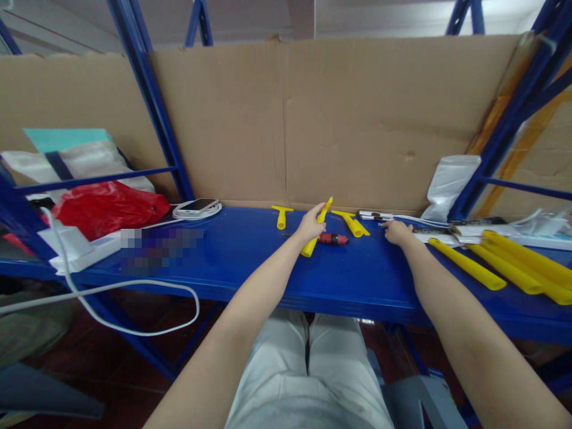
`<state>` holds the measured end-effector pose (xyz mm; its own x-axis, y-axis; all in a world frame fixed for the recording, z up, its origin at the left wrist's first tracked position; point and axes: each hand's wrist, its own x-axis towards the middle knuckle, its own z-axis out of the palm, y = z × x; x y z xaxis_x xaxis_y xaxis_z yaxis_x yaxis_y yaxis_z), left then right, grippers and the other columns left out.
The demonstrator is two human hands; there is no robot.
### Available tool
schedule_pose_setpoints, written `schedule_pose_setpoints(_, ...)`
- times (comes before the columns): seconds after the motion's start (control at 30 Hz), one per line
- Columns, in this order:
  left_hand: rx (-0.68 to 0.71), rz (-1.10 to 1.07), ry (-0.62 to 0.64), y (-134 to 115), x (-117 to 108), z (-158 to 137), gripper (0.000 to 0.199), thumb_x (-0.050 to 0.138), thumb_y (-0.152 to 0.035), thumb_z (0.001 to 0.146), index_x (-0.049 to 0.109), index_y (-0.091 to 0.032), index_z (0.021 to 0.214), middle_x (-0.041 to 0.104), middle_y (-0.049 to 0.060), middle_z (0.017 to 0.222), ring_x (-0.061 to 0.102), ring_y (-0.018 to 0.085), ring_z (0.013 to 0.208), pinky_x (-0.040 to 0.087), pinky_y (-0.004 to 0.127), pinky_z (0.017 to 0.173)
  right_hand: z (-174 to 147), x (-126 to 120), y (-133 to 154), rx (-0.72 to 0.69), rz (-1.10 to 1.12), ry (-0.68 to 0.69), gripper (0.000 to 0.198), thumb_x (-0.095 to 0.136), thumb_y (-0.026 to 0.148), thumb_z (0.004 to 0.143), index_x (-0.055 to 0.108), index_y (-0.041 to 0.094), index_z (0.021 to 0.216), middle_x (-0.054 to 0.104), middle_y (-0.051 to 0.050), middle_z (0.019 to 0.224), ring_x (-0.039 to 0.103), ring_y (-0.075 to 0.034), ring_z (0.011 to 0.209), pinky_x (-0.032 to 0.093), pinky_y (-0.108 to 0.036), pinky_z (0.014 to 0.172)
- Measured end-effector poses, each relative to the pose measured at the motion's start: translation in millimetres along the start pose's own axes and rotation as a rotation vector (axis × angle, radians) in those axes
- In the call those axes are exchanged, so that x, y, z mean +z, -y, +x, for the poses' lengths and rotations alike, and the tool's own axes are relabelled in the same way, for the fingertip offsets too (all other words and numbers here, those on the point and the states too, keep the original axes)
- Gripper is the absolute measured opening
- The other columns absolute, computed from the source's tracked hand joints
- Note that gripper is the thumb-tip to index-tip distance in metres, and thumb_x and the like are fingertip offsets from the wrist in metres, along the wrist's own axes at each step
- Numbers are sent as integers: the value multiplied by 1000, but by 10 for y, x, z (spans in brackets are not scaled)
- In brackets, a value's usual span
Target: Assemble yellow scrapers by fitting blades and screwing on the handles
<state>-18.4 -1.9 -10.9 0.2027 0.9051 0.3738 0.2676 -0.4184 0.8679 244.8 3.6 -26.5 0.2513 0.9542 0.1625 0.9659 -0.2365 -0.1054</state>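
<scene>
My left hand (311, 224) is wrapped round a yellow T-shaped plastic handle (309, 247), tilted above the blue table. Just behind it lies a red and black screwdriver (334, 239), partly covered by the hand and the handle. My right hand (399, 232) is low at the table to the right, its fingers drawn together beside some tiny parts; what they pinch, if anything, is too small to make out. A second T-shaped handle (281, 219) stands left of my left hand. More yellow T-shaped pieces (353, 224) lie between my hands.
Several long yellow tubes (467, 264) lie at the right on the blue table (250, 250). A clear plastic bag (450, 186) leans near the rack post. At the left are a red bag (109, 208), a phone (199, 205) on a coiled cable and a white power strip (92, 253).
</scene>
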Motion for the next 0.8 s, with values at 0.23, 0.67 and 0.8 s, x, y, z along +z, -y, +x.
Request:
schedule_pose_setpoints(0.23, -7, 17, 5, -7, 4, -2, 72, 52, 6, 69, 42, -19, 136, 47, 15, 135, 63, 9, 64, 48, 16, 51, 15, -13, 32, -72, -19, -40, 41, 42, 8, 78, 64, 15, 111, 61, -17, 117, 52, -30, 115, 35, -51, 98)
schedule_pose_setpoints(0.67, 11, 90, 30, 1, 0, 15, 73, 52, 5, 70, 39, -19, 137, 44, 16, 137, 65, 12, 69, 52, 22, 60, 27, 4, 23, -94, -32, -68, 32, 48, 9, 77, 66, 15, 102, 68, -12, 102, 62, -21, 98, 46, -24, 79)
schedule_pose_setpoints(0.8, 15, 90, 31, 4, -3, 15, 73, 53, 4, 70, 39, -19, 137, 45, 15, 137, 64, 10, 67, 51, 20, 58, 40, 10, 19, -104, -33, -84, 30, 49, 9, 76, 67, 16, 98, 68, -11, 99, 63, -20, 95, 46, -23, 77)
